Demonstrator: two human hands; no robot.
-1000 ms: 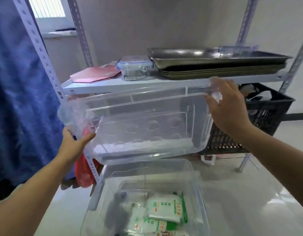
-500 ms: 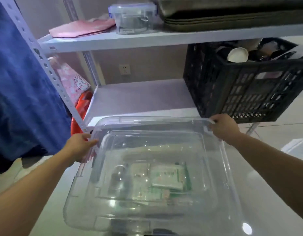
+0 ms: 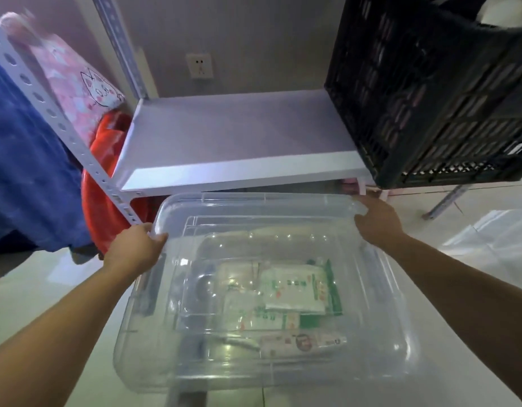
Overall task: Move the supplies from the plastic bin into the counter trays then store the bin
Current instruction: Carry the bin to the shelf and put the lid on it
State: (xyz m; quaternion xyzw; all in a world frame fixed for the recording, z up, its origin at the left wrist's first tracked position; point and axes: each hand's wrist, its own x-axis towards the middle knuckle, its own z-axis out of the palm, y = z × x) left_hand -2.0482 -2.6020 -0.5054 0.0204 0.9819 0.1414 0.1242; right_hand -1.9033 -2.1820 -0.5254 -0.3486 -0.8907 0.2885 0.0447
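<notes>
A clear plastic bin (image 3: 254, 198) sits low in front of me, nested over a second clear bin on the pale floor. Through both bottoms I see white and green supply packets (image 3: 295, 289) and a long printed packet (image 3: 303, 342). My left hand (image 3: 133, 248) grips the upper bin's far left rim corner, thumb over the edge. At the far right corner my right hand (image 3: 377, 221) holds the rim with curled fingers.
A white metal shelf (image 3: 239, 133) stands just behind the bin, bare on its left part. A black slatted crate (image 3: 430, 83) fills its right side. Left of the shelf post hang a red bag (image 3: 104, 160), a pink bag (image 3: 72, 80) and blue cloth (image 3: 25, 160).
Both hands brought the empty clear bin down from shelf height onto the bin with the supplies. My view has tilted further down toward the floor.
</notes>
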